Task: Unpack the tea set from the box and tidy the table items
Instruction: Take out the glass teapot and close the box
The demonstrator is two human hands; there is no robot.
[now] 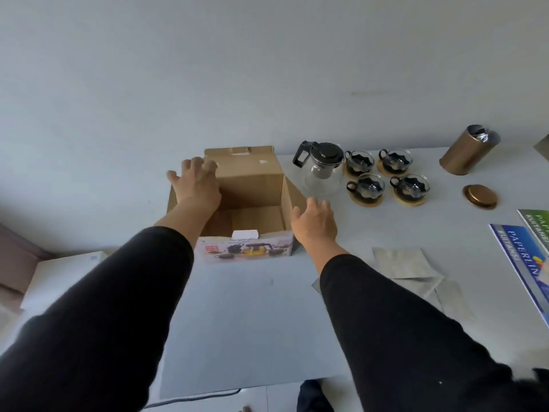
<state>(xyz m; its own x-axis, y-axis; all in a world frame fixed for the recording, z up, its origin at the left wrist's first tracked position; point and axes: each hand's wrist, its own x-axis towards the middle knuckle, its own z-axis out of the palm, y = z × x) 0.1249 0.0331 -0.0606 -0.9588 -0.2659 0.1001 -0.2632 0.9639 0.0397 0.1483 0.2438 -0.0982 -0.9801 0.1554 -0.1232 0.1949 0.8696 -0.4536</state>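
An open cardboard box (252, 185) with a tea-set picture on its front stands at the table's middle left. Its inside looks bare apart from a small white piece (245, 234) at the front edge. My left hand (197, 182) is spread over the box's left flap, fingers apart. My right hand (316, 223) hovers open beside the right flap, not clearly touching it. To the right stand a glass teapot (322, 171) with a black lid and handle, and several glass cups (386, 176) on wooden coasters.
A gold tin (468, 151) lies open at the far right, its lid (479, 196) apart on the table. Folded grey cloths (404, 264) and paper reams (523, 257) sit at the right edge. The wall runs behind the table; a white box (59, 275) stands left.
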